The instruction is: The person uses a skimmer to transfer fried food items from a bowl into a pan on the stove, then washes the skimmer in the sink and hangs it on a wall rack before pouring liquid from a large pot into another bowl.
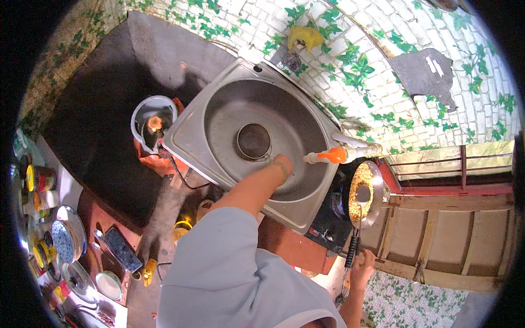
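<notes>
A stainless steel sink basin (229, 119) lies before me. My left hand (284, 165) reaches into it, at the wire handle of a round mesh strainer (253, 141) that rests on the basin floor; the fingers are partly hidden, so their grip is unclear. A tap with an orange handle (337, 155) juts over the basin's right side. My right hand (362, 264) is at lower right, beside the black handle of a frying pan (377, 192). Whether it holds anything cannot be told. Pale yellow grains or pieces lie in the pan, with a metal utensil over them.
The pan sits over a black gas stove (324, 229). A grey bucket (134, 123) stands left of the sink. At lower left are a phone (123, 249), stacked plates (65, 242), a glass lid (78, 281) and several jars. A wooden-framed panel (445, 242) stands at right.
</notes>
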`<state>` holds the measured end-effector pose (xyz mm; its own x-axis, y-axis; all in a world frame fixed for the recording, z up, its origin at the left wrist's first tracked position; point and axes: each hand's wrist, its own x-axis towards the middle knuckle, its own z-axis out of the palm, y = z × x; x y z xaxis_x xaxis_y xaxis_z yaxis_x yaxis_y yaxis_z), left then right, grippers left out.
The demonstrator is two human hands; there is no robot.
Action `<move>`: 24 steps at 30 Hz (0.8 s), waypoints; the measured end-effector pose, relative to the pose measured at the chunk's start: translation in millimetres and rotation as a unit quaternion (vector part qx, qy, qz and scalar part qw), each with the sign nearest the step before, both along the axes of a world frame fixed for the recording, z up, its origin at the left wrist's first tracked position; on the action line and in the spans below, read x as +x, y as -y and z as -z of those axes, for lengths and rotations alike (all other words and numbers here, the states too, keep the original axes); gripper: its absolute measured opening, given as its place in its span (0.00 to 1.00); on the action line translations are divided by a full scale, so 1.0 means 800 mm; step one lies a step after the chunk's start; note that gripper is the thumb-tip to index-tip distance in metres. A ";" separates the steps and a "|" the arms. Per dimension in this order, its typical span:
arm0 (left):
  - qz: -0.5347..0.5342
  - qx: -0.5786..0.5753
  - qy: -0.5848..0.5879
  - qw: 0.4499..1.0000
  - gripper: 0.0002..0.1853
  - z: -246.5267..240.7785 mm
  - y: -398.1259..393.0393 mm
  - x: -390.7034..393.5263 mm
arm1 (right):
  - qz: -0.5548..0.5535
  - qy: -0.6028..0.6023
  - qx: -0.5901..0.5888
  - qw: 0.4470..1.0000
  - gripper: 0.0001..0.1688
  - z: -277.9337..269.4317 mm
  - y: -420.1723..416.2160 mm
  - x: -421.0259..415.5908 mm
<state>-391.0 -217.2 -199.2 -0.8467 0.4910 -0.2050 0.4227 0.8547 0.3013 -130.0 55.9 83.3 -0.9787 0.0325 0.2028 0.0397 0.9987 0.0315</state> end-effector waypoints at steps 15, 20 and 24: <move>0.101 -0.113 0.036 0.988 0.12 -0.020 0.003 -0.014 | 0.053 0.014 -0.019 0.998 0.19 -0.009 0.024 0.021; 0.115 -0.088 0.017 0.989 0.11 -0.008 0.009 -0.015 | 0.059 0.035 -0.016 0.997 0.19 -0.018 0.044 0.008; 0.118 -0.021 -0.028 0.992 0.11 -0.031 0.045 -0.015 | 0.055 0.019 -0.048 0.997 0.19 -0.003 0.028 0.008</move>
<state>-403.0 -253.0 -174.7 -0.7193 0.6695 -0.1854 0.6278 0.7408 0.2390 -123.5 33.6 86.0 -0.9749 0.1581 0.1569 0.1504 0.9868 -0.0600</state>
